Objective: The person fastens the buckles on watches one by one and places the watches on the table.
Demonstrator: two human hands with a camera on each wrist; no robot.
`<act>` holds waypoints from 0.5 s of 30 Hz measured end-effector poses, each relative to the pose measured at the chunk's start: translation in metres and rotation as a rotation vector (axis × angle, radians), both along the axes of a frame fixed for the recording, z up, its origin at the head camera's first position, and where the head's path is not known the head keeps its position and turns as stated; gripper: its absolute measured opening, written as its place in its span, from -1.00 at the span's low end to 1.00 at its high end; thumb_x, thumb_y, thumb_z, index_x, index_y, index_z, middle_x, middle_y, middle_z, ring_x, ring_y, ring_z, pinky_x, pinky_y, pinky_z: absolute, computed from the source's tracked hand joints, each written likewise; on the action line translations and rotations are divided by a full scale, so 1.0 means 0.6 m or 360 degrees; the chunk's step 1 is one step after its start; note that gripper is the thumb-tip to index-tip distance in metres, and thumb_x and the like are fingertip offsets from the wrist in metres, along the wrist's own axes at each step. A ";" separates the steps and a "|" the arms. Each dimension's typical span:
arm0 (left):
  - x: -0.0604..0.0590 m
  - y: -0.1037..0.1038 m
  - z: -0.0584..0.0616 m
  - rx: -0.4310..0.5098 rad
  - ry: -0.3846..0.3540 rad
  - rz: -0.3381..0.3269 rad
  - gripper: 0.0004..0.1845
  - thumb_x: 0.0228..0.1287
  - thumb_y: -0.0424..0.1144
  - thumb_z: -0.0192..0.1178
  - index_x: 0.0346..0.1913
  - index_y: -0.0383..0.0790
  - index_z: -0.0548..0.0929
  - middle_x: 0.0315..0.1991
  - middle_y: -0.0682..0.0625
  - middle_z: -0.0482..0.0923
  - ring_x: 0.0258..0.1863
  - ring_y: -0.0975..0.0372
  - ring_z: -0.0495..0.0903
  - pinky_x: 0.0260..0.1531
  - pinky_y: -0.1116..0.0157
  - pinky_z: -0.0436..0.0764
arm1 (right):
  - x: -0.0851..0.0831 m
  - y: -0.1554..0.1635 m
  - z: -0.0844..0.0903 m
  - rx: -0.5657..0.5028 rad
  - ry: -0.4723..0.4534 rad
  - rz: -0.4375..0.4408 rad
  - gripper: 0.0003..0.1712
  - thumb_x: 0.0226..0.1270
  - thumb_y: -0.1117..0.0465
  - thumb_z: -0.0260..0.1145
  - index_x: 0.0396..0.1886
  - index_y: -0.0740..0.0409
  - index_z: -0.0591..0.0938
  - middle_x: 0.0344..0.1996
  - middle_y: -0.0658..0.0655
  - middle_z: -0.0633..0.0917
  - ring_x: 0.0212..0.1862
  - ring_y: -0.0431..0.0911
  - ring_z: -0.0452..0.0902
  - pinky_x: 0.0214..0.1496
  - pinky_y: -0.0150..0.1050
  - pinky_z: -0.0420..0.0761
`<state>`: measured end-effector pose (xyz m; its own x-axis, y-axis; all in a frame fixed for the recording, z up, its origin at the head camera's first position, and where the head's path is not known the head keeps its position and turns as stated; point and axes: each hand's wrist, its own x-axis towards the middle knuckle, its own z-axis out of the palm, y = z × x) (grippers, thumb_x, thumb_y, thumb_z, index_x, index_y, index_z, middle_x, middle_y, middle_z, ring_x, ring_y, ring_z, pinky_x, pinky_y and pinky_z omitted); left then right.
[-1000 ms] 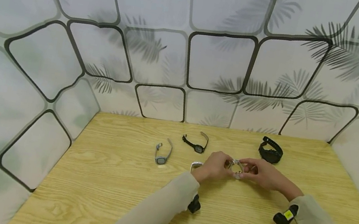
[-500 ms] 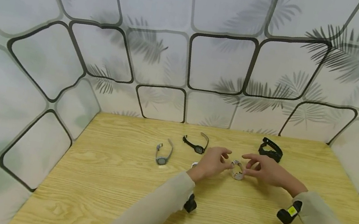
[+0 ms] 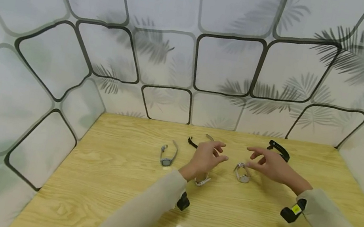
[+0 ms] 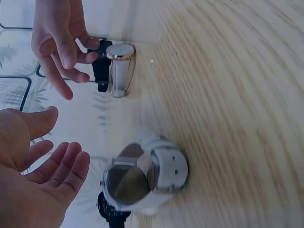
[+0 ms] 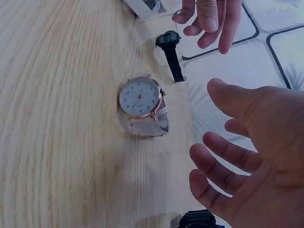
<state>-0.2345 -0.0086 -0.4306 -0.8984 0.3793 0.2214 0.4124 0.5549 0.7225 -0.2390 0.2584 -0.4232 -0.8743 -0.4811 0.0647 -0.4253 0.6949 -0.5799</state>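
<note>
Light wooden table [image 3: 228, 225], grain running across, a bright glare spot near the front edge. It is boxed in on three sides by white wall panels [image 3: 226, 64] printed with grey palm fronds and rounded black outlines.

Both hands hover above the tabletop, fingers spread and relaxed, holding nothing. The left hand [image 3: 206, 157] hangs over a white square-faced watch [image 3: 202, 181], which lies on the wood just beneath the wrist; from the head view only a scrap of its strap shows. The right hand [image 3: 267, 164] floats just beside the round rose-gold watch with a pale strap [image 3: 242, 172], which sits on the table between the two hands, dial up, touched by neither.

Further out: a grey digital watch [image 3: 167, 155] lies left of the left hand, well apart. A black watch [image 3: 193, 142] sits behind the left hand, mostly covered by the fingers. Another black watch [image 3: 279, 149] peeks out behind the right hand, only its strap loop clear. Small black devices are strapped at both wrists [image 3: 291, 213], and the sleeves run out of the frame's bottom edge.
</note>
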 end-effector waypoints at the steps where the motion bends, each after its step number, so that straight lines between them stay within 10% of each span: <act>1: -0.001 -0.005 0.000 -0.0002 0.0014 0.0009 -0.55 0.41 -0.20 0.37 0.29 -0.24 0.63 -0.01 -0.18 0.71 -0.21 0.21 0.72 -0.30 0.45 0.66 | -0.002 -0.002 0.000 -0.0005 0.0003 -0.0001 -0.30 0.48 0.08 0.38 0.45 0.34 0.42 0.02 0.30 0.67 -0.24 -0.11 0.67 -0.31 -0.20 0.64; 15: -0.010 -0.067 0.004 0.0076 0.0053 0.0140 -0.59 0.40 -0.24 0.38 0.24 -0.27 0.66 -0.04 -0.23 0.70 -0.24 0.11 0.73 -0.31 0.31 0.72 | -0.016 -0.052 0.007 -0.0064 -0.0014 -0.0039 -0.26 0.51 -0.04 0.34 0.49 0.27 0.40 0.10 0.33 0.64 -0.13 -0.01 0.68 -0.28 -0.16 0.65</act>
